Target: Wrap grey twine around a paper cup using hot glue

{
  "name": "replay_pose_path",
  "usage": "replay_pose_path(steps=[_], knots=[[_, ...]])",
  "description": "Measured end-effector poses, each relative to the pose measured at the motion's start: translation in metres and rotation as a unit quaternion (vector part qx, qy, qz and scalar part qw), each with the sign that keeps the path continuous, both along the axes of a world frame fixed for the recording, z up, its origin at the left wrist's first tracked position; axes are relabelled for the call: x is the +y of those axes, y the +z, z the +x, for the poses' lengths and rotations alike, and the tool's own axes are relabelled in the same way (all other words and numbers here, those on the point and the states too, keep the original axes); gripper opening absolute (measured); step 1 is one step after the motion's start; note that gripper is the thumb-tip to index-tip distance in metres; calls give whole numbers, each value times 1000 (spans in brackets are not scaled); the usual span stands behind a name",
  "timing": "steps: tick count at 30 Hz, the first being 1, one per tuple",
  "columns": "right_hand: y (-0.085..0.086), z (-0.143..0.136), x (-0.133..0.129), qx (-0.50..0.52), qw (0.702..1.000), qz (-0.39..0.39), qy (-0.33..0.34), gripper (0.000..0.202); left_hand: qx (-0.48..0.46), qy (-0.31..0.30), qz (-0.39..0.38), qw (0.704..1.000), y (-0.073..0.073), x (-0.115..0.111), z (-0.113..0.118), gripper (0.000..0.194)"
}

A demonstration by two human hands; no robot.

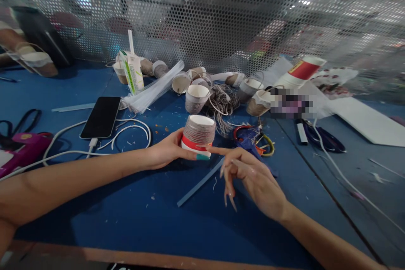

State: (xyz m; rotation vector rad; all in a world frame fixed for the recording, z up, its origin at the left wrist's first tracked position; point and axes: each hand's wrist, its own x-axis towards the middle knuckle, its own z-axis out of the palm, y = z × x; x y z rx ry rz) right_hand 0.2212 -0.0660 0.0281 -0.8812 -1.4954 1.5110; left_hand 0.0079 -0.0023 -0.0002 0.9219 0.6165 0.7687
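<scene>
My left hand grips a paper cup above the blue table, its thumb across the lower side. Grey cord is wound round the cup's upper part; a red band and white base show below. From the right, my right hand reaches in with its index finger stretched to the red band, the other fingers apart and bent downward, holding nothing. Just behind stands another cord-wrapped cup, beside a tangled bundle of grey cord. Under the hands lies a pale translucent strip.
A phone with a white cable lies on the left, near a purple glue gun-like object. Behind are several small cups, a bundle of clear sticks and a perforated metal screen. Scissors lie right of centre. Another person's hand is far left.
</scene>
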Motion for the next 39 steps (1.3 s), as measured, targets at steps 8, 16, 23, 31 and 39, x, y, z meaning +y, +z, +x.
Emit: replay_pose_path(steps=[8, 16, 23, 31, 39], knots=[[-5, 5, 1, 17, 988, 109, -109, 24, -6, 8, -28, 1000, 1, 0, 0, 60], [-7, 4, 0, -115, 978, 169, 26, 22, -7, 22, -23, 999, 2, -2, 2, 59], [-7, 10, 2, -186, 948, 258, -13, 21, 6, 21, -13, 1000, 2, -2, 2, 57], [-1, 7, 5, -259, 892, 370, 24, 15, 57, 6, 33, 998, 3, -5, -1, 66], [0, 4, 2, -306, 855, 419, 0, 11, 65, -2, 41, 997, 3, -6, -1, 67]])
